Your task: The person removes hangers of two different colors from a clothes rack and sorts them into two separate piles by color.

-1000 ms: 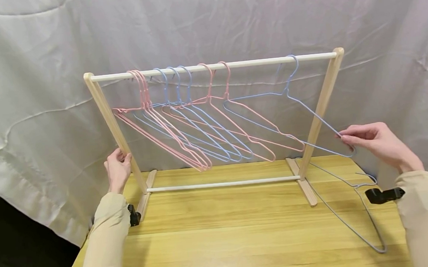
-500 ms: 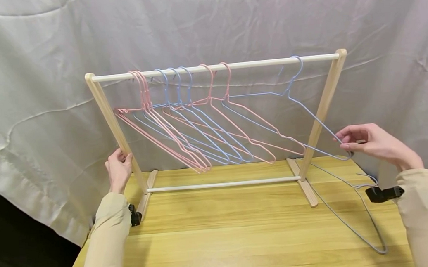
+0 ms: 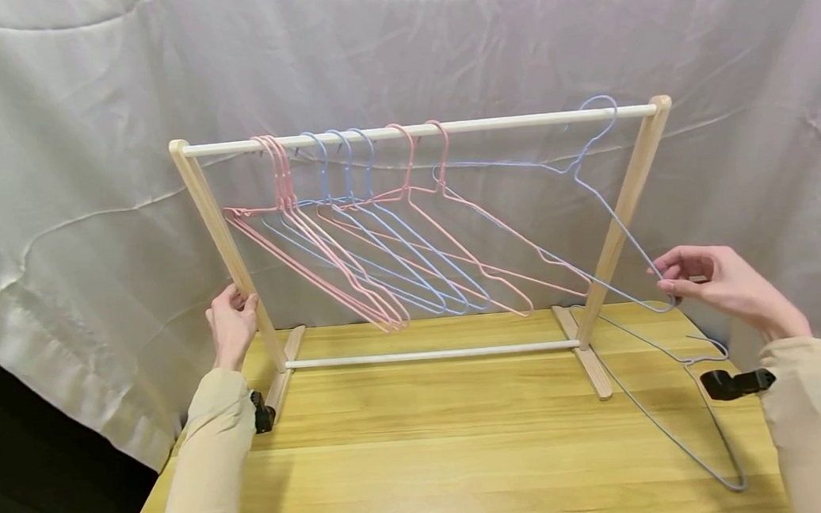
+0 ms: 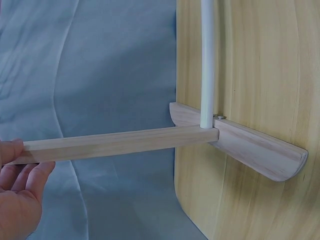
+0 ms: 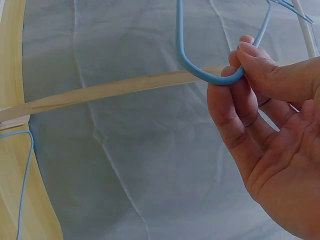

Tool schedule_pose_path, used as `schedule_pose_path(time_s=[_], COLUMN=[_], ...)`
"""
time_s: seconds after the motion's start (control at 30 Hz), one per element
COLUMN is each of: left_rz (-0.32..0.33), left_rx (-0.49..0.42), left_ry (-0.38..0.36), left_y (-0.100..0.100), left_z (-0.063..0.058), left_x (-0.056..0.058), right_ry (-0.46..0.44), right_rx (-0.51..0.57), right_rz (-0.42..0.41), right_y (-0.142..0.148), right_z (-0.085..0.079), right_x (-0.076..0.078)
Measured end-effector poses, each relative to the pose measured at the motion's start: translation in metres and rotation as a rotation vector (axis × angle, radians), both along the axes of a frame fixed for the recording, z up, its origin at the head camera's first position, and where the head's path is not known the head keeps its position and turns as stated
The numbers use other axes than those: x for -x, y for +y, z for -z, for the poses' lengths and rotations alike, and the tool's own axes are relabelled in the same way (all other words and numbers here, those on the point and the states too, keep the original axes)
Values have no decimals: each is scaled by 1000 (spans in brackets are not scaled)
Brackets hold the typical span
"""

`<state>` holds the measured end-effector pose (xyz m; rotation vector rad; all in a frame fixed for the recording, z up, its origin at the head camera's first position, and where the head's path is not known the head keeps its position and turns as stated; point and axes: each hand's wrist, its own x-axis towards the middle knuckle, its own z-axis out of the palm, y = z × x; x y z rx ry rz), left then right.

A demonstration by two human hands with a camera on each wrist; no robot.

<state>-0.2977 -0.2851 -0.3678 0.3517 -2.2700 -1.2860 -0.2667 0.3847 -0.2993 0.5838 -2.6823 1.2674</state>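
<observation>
A clothes rack with a white top rail and pale wooden posts stands on the table. My left hand grips its left post, also seen in the left wrist view. At the far right, my right hand pinches the lower corner of a blue hanger between thumb and fingers. That hanger's hook loops over the rail near the right post, its top slightly above the rail. Further left hang several pink hangers and several blue hangers. The right wrist view shows the pinched corner closely.
A grey-blue hanger lies on the table at the right, partly behind the rack's right foot. A white lower bar joins the posts. Pale curtain cloth hangs behind the rack.
The pinched blue hanger's hook has shifted right along the rail and risen a little, with my right hand still on its corner. My left hand keeps its grip on the post.
</observation>
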Motion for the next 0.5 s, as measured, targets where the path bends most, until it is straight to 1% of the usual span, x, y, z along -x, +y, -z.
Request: schedule_pose_path(time_s=[0.1,0.37,0.5], left_rz=[-1,-7,2], left_rx=[2,11,10], left_ry=[-2,5,20], left_y=[0,1,0], left_z=[0,0,1], left_x=[0,1,2], right_ry=[7,45,68], right_rx=[22,117,127], right_rz=[5,-22,-7], right_y=[0,-5,-9], right_z=[3,10,13], right_x=[1,4,4])
